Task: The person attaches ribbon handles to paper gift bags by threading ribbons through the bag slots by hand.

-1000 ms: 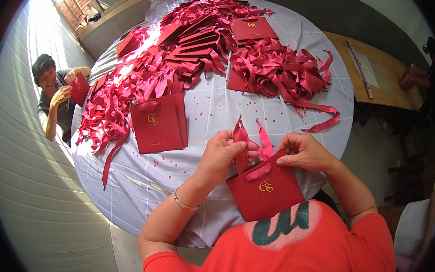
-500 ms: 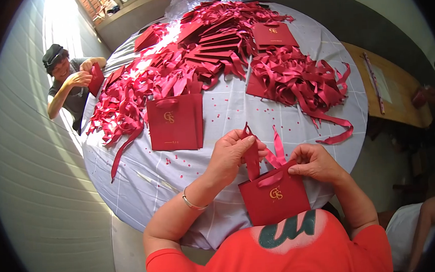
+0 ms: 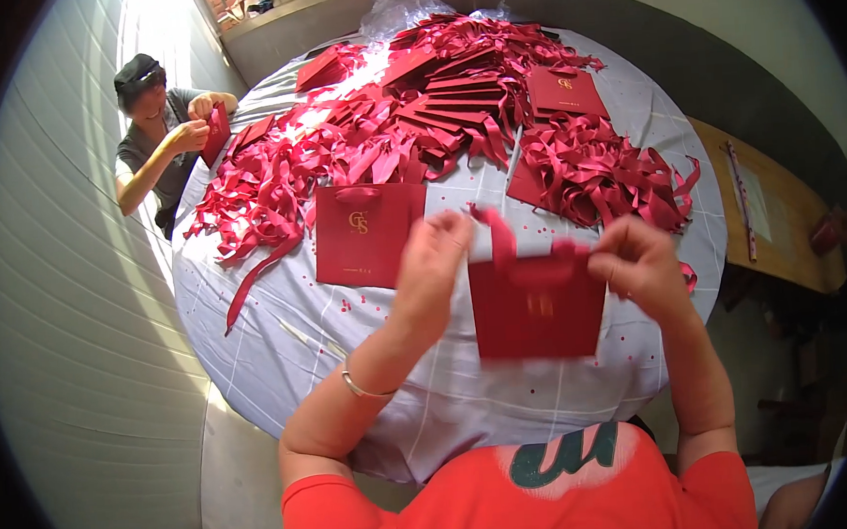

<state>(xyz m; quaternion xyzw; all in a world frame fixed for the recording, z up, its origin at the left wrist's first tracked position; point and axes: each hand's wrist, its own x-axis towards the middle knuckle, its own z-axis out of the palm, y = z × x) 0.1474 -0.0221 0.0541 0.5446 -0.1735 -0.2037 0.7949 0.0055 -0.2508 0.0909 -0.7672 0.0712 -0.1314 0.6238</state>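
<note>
A small red paper gift bag (image 3: 538, 320) hangs tilted above the near side of the table, smeared by motion. My right hand (image 3: 642, 266) is closed on its upper right corner. At the bag's top, a pink-red ribbon (image 3: 503, 240) rises towards my left hand (image 3: 437, 254), whose pinched fingertips meet the ribbon's end; blur softens this contact. Beyond my left hand lie a couple of flat red bags (image 3: 362, 239), stacked and slightly offset. To the far right of them, a heap of ribbons (image 3: 597, 171) covers another bag.
A round table with a pale checked cloth (image 3: 432, 400) carries a large pile of ribboned bags (image 3: 452, 98). Small red dots are scattered over the cloth. Across at the left, a person (image 3: 159, 135) handles a red bag. A wooden side table (image 3: 789, 213) stands at the right.
Both hands and the bag have moved up and away from my body, over the cloth. The view has shifted slightly. The person at the left still handles a red bag.
</note>
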